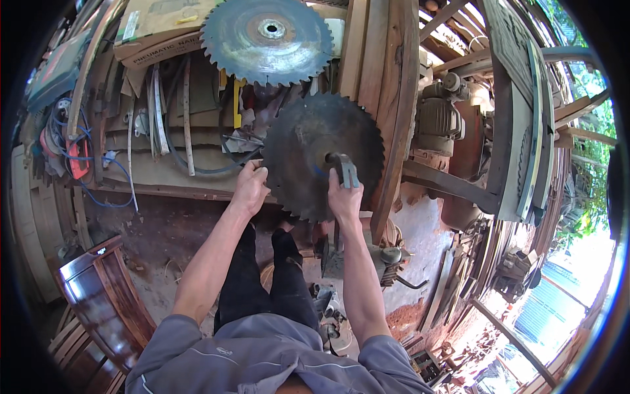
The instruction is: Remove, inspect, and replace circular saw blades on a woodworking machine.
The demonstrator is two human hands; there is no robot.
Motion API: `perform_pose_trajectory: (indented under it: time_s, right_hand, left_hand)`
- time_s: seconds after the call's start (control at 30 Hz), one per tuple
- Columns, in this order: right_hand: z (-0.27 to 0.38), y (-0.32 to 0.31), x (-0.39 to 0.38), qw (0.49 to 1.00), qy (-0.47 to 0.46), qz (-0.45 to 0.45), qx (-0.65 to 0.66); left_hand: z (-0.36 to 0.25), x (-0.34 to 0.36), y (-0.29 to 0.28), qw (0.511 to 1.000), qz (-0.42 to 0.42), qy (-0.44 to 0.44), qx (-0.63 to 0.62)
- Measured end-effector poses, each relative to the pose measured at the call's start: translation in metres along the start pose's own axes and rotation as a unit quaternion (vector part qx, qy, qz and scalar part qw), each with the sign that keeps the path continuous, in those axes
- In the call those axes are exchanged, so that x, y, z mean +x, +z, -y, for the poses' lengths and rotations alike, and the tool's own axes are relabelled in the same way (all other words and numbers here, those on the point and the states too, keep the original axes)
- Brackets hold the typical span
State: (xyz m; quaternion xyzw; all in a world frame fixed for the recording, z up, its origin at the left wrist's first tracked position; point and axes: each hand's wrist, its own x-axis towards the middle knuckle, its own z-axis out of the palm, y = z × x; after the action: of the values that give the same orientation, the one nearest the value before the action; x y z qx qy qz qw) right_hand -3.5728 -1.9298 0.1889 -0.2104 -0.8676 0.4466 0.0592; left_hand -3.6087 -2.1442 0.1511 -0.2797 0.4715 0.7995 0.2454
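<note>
A dark toothed circular saw blade [295, 141] lies on the bench in front of me. My left hand [251, 180] is closed at its left edge, beside a dark hose [233, 165]; what the fingers grip is unclear. My right hand [344, 194] grips a grey-blue metal tool [348, 171] whose head sits at the blade's centre hole. Above, a second, shinier saw blade [266, 49] lies beside a cardboard box [147, 36].
Timber planks [371, 59] run along the bench's right. An electric motor [436, 115] sits beyond them, and a machine [387, 259] stands below. Tangled blue cable [108, 167] hangs at left, above a polished wooden panel [105, 295].
</note>
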Motion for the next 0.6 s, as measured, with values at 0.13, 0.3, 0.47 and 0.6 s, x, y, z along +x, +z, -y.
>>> perform_pose_trajectory:
  time_s: [0.13,0.3,0.47,0.6]
  right_hand:
    - [0.021,-0.005,-0.001,0.998,0.054,-0.003,0.031]
    - [-0.006,0.003,-0.001,1.0,0.008,0.02,-0.014]
    - [0.022,-0.006,-0.004,0.997,0.058,-0.022,0.035]
    - [-0.011,0.002,-0.001,0.997,0.06,0.048,-0.01]
  left_hand:
    - [-0.001,-0.001,-0.001,1.0,0.009,0.008,-0.02]
    - [0.004,-0.001,-0.001,1.0,0.002,-0.01,0.0]
    - [0.0,0.002,-0.003,1.0,0.015,0.0,-0.019]
    - [0.007,0.007,-0.005,1.0,0.004,-0.019,0.008]
